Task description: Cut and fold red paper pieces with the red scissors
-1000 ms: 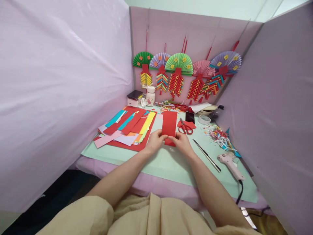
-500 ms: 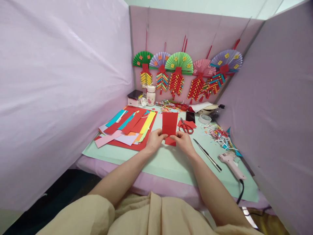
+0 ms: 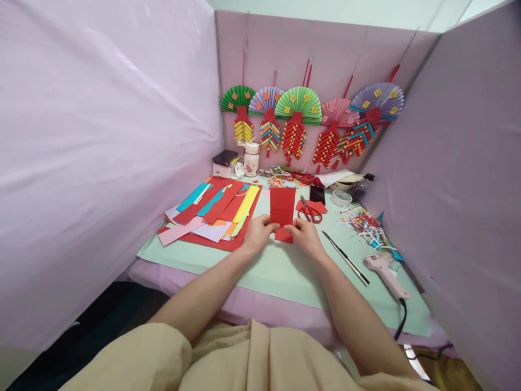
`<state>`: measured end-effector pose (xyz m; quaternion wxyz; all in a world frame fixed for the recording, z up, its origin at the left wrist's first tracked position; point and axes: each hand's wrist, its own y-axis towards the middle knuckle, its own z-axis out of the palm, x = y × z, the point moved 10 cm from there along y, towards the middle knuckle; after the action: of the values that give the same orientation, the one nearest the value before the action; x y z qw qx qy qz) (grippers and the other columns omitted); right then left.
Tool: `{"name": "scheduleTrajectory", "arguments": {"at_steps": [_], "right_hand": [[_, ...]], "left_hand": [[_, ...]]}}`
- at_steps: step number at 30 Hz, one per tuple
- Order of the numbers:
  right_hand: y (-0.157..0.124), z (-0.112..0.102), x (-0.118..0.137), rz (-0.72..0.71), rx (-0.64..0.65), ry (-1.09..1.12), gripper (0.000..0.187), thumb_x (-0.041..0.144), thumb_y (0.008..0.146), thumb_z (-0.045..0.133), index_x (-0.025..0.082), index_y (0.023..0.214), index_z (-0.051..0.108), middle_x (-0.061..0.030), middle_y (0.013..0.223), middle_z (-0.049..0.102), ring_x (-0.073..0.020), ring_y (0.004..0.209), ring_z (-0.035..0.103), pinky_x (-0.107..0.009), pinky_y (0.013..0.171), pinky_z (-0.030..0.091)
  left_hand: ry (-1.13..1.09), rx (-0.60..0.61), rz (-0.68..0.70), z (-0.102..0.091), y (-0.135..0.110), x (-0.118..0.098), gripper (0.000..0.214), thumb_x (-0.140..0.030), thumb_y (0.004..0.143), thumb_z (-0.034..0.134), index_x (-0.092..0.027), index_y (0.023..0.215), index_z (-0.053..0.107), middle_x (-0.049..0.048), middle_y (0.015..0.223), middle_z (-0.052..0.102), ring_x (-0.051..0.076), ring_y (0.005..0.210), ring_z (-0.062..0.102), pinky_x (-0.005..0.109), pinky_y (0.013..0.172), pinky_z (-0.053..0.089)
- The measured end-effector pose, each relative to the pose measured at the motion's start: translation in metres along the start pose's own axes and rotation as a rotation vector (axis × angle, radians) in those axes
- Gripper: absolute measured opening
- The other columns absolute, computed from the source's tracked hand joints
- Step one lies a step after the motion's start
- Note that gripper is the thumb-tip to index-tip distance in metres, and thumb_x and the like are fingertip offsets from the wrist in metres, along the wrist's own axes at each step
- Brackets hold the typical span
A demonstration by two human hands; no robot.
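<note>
A piece of red paper (image 3: 282,205) stands upright between my hands, with a crease line across it and a lower part (image 3: 284,235) showing below my thumbs. My left hand (image 3: 259,233) pinches its left edge. On the other edge, my right hand (image 3: 306,234) is closed in a matching pinch. Just beyond my right hand lie red-handled scissors (image 3: 310,212) on small red paper pieces (image 3: 319,206). To the left of my left hand, strips of coloured paper (image 3: 217,203) are spread on a large red sheet (image 3: 253,203).
On the right lie a knife-like pen tool (image 3: 345,258), a glue gun (image 3: 386,274) with a cord, tape (image 3: 341,198) and paper scraps (image 3: 368,227). A phone (image 3: 317,194) and a bottle (image 3: 251,160) are farther back. Fan decorations (image 3: 298,103) hang on the back wall.
Both hands stay in place on the red paper. The paper's upper part tilts very slightly; nothing else has visibly moved.
</note>
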<state>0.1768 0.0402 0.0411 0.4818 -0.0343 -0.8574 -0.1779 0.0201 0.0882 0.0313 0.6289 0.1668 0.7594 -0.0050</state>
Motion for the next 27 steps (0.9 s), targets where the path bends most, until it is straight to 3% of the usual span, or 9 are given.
{"name": "scheduleTrajectory", "arguments": {"at_steps": [13, 17, 20, 23, 27], "right_hand": [[0.001, -0.002, -0.003, 0.006, 0.013, 0.016, 0.037, 0.044, 0.069, 0.066, 0.02, 0.052, 0.044, 0.0056, 0.049, 0.04, -0.0111, 0.051, 0.034, -0.026, 0.05, 0.027], [0.002, 0.0, 0.005, -0.039, 0.062, 0.087, 0.023, 0.04, 0.068, 0.069, 0.019, 0.069, 0.06, 0.0018, 0.065, 0.058, -0.0136, 0.061, 0.048, -0.026, 0.057, 0.036], [0.004, -0.008, 0.012, -0.109, 0.009, 0.2, 0.027, 0.035, 0.068, 0.069, 0.02, 0.089, 0.065, -0.0015, 0.085, 0.066, -0.016, 0.074, 0.056, -0.027, 0.066, 0.041], [0.005, -0.014, 0.011, -0.124, -0.027, 0.284, 0.025, 0.036, 0.073, 0.065, 0.019, 0.091, 0.065, -0.0031, 0.087, 0.068, -0.017, 0.075, 0.057, -0.029, 0.069, 0.044], [0.005, -0.018, 0.01, -0.123, -0.043, 0.176, 0.019, 0.032, 0.076, 0.06, 0.017, 0.084, 0.067, -0.0033, 0.082, 0.068, -0.0172, 0.072, 0.056, -0.031, 0.07, 0.044]], "left_hand": [[-0.007, 0.015, -0.036, 0.002, 0.006, 0.012, 0.021, -0.03, 0.065, 0.066, -0.017, 0.056, 0.053, -0.0006, 0.054, 0.06, 0.015, 0.057, 0.059, 0.025, 0.054, 0.041], [0.023, 0.022, -0.03, -0.001, 0.005, 0.009, 0.015, -0.029, 0.066, 0.065, -0.016, 0.06, 0.059, -0.0004, 0.058, 0.062, 0.015, 0.059, 0.059, 0.025, 0.056, 0.041], [0.103, 0.045, 0.011, 0.0, 0.004, 0.006, 0.012, -0.029, 0.067, 0.063, -0.017, 0.064, 0.063, -0.0006, 0.061, 0.064, 0.015, 0.061, 0.058, 0.026, 0.058, 0.041], [0.19, 0.075, 0.08, 0.006, 0.001, 0.003, 0.011, -0.028, 0.07, 0.061, -0.018, 0.066, 0.065, -0.0016, 0.063, 0.065, 0.015, 0.064, 0.057, 0.025, 0.06, 0.04], [0.287, 0.114, 0.141, 0.013, -0.002, 0.0, 0.012, -0.028, 0.072, 0.06, -0.019, 0.071, 0.068, -0.0012, 0.067, 0.067, 0.016, 0.066, 0.057, 0.026, 0.061, 0.04]]}}
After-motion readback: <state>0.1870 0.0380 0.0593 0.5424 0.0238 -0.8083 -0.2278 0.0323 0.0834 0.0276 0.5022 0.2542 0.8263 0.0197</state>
